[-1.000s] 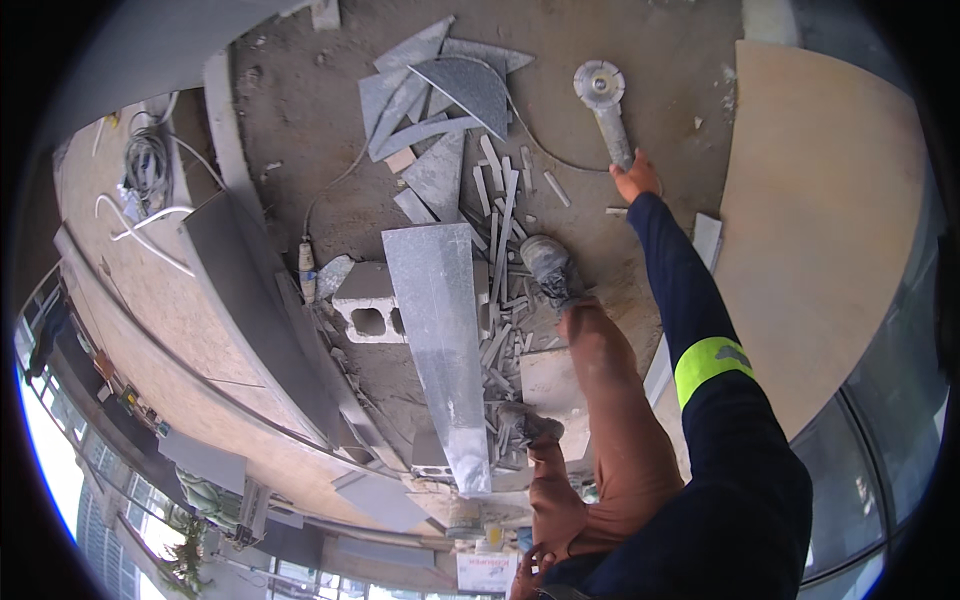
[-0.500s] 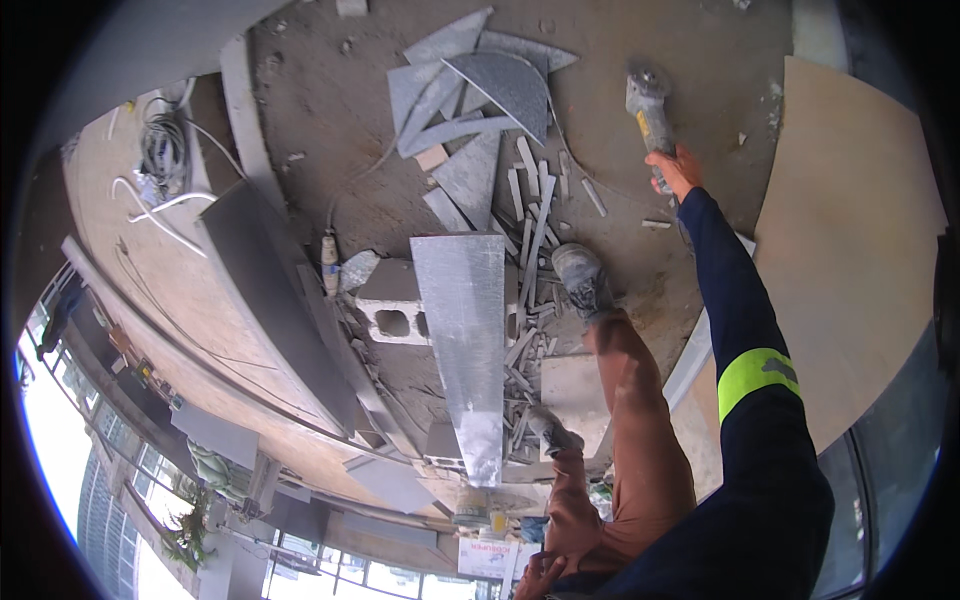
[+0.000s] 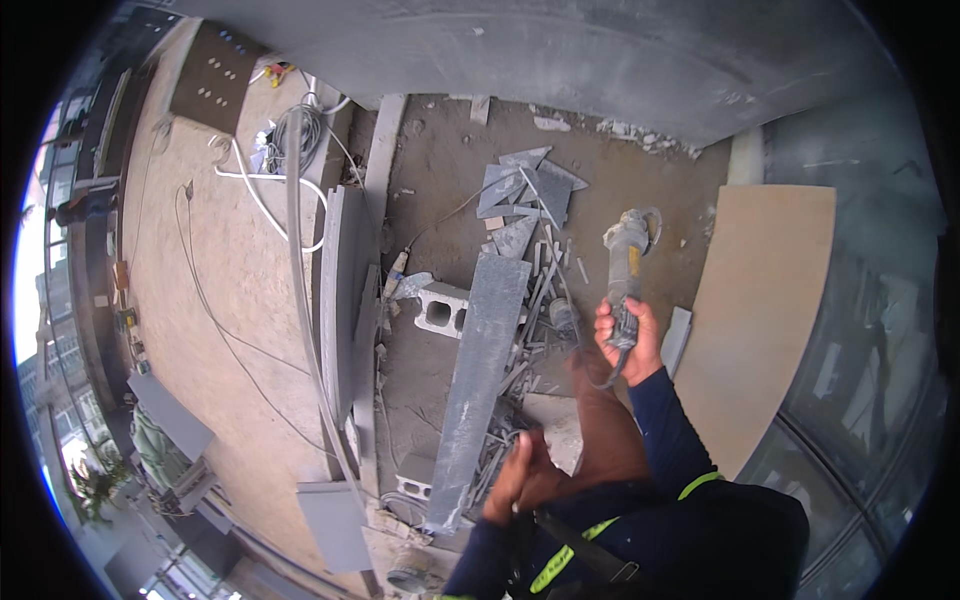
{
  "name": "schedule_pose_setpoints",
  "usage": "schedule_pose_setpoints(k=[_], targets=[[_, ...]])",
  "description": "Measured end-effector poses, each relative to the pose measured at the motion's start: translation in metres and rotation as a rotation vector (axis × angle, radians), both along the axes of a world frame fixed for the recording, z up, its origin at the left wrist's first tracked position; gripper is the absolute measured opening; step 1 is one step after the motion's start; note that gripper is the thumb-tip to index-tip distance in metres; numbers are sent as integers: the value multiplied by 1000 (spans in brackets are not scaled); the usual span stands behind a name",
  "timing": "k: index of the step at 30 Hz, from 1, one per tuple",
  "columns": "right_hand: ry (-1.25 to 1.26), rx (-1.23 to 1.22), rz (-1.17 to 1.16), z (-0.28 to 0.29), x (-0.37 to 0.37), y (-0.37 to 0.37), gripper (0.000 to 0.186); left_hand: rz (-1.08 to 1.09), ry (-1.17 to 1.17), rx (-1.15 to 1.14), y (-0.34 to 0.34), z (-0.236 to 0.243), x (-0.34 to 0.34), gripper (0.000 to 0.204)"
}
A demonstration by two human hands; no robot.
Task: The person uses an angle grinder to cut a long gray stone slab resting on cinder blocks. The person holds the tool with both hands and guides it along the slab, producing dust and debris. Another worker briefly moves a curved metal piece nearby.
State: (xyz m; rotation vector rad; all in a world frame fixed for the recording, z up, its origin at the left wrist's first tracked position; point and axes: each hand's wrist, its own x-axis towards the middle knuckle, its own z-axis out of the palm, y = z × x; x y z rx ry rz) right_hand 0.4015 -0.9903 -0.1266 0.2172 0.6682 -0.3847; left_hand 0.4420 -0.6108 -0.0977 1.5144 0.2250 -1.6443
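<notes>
Wearing a dark navy long-sleeved cloth top (image 3: 745, 535); a neon yellow-green band (image 3: 700, 484) is marking my right sleeve, a similar strip (image 3: 572, 556) crossing my front. Rust-brown cloth trousers (image 3: 605, 435) and a dusty grey shoe (image 3: 561, 316) are showing.

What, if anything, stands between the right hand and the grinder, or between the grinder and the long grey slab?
Nothing visible separates the right hand from the grinder; the hand grips it. In this view, thin offcuts on the ground and a dusty shoe appear between the grinder and the long grey slab.
</notes>
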Motion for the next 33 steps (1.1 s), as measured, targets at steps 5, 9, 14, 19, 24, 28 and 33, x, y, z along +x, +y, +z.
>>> schedule_pose_setpoints(k=[5,9,14,19,24,28,33], targets=[[21,-250,97,120,-9,32,42,407,452,-276,-173,-1,61,116],[-56,-291,168,183,-37,54,43,663,370,-298,-258,18,103,74],[-11,-349,247,201,-61,70,42,964,79,-397,-218,53,227,36],[38,-288,263,183,-79,70,39,1259,-434,-474,0,125,337,15],[17,-282,280,171,-78,90,38,1622,-644,-544,311,213,287,43],[-3,-333,352,179,-66,154,38,1927,-673,-587,509,260,141,27],[-45,-345,553,194,-18,268,38,1979,-1331,-173,658,323,-7,36]])
